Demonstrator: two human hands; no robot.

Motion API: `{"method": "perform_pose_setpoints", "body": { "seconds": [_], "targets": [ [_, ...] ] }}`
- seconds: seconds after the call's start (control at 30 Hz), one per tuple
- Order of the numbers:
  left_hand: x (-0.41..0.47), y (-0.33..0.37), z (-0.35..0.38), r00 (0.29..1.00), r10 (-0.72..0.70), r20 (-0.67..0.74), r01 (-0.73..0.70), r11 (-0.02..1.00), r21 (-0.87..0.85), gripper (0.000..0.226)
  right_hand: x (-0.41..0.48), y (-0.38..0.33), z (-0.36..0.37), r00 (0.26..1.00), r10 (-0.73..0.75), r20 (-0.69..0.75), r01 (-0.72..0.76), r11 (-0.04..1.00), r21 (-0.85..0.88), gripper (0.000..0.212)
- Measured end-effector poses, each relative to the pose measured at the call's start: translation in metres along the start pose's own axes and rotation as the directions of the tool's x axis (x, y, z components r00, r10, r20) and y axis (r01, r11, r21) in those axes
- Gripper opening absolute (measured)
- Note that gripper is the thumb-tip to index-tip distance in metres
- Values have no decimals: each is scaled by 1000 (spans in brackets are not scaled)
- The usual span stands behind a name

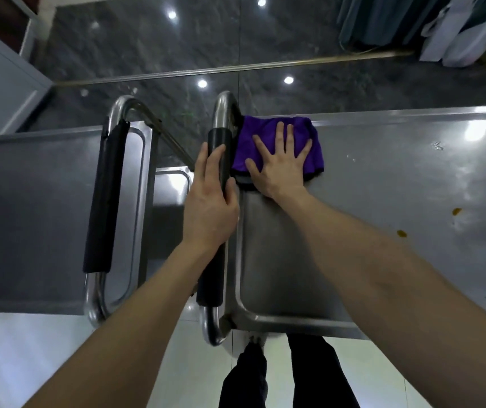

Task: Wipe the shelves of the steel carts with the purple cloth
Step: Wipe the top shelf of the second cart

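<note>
Two steel carts stand side by side below me. The purple cloth (265,136) lies at the far left corner of the right cart's top shelf (383,178). My right hand (280,163) presses flat on the cloth, fingers spread. My left hand (210,198) is wrapped around the black foam grip of the right cart's handle (219,136). The left cart's top shelf (29,201) and its own black-gripped handle (103,201) are to the left.
Small orange-brown spots (402,233) mark the right cart's shelf toward the right. A lower shelf (171,187) shows in the gap between the carts. My dark-trousered legs (294,375) stand on pale floor. White bags (465,33) sit far right on dark floor.
</note>
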State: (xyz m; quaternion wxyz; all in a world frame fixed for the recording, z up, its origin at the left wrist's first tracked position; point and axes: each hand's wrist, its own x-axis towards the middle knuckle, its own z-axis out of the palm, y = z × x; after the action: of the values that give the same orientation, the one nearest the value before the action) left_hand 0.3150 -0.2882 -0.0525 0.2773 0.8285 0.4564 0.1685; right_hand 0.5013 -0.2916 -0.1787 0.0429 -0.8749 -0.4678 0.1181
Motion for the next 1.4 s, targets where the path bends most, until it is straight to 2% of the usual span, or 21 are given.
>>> {"method": "perform_pose_setpoints", "body": {
  "seconds": [0.23, 0.43, 0.53, 0.67, 0.87, 0.97, 1.1, 1.27, 1.4],
  "targets": [
    [2, -1, 1, 999, 12, 30, -12, 1000, -7, 62, -127, -16, 28, 1000, -10, -11, 10, 1000, 24, 77],
    [1, -1, -6, 993, 6, 120, -3, 1000, -25, 89, -255, -18, 61, 997, -21, -73, 20, 1000, -8, 78],
    [2, 0, -11, 990, -4, 143, 10, 999, -41, 92, -286, 2, 60, 998, -13, -68, 12, 1000, -2, 74],
    [2, -1, -12, 985, -3, 173, 13, 998, -57, 96, -298, 42, 49, 995, 92, -24, -92, 996, 14, 69],
    [3, -2, -6, 990, 2, 141, 5, 999, -50, 94, -256, 76, 23, 986, 167, 15, -168, 986, 20, 68],
    [2, -5, -3, 993, 0, 117, 5, 999, -38, 93, -193, 88, 7, 973, 227, 31, -228, 971, 64, 69],
    [0, -9, 0, 997, -7, 72, 10, 999, -32, 91, -83, 103, -15, 972, 228, 59, -232, 971, 65, 73],
    [1, -6, 1, 999, -11, 33, 10, 1000, 30, 89, 14, 65, -22, 986, 155, 52, -157, 987, 33, 85],
    [0, -1, -1, 999, -23, 37, 22, 999, 31, 87, 15, 0, -8, 999, -27, 47, 27, 1000, 7, 82]
  ]
}}
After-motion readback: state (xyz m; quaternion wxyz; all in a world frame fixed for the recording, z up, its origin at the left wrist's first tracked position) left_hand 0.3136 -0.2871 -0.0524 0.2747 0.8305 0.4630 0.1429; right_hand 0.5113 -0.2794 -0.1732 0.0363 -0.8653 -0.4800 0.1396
